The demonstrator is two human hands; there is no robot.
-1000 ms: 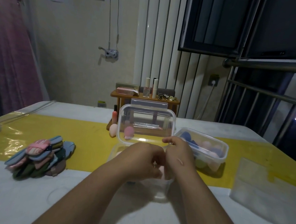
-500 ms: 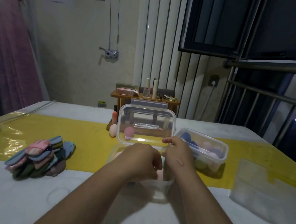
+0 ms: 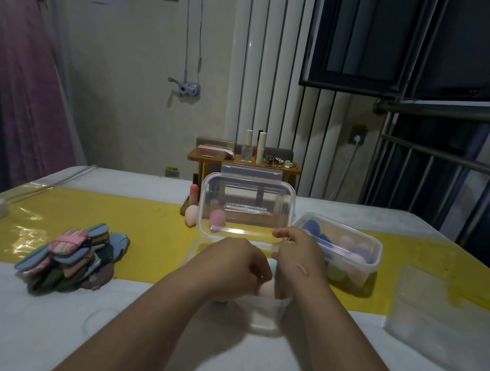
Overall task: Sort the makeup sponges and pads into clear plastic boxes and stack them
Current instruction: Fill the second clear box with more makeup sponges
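Head: left hand (image 3: 236, 262) beside right hand (image 3: 301, 256)

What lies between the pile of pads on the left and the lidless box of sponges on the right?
In the head view: the clear box with its lid raised, and the left hand and right hand at it.

Clear glossy plastic box (image 3: 373, 257); cloth pads (image 3: 72, 255); glossy yellow runner (image 3: 150, 227); wooden rack (image 3: 210, 156).

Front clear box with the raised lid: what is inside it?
A pale teal sponge and a peach sponge show between the hands. The left hand and right hand cover the rest of the box, so other contents cannot be seen.
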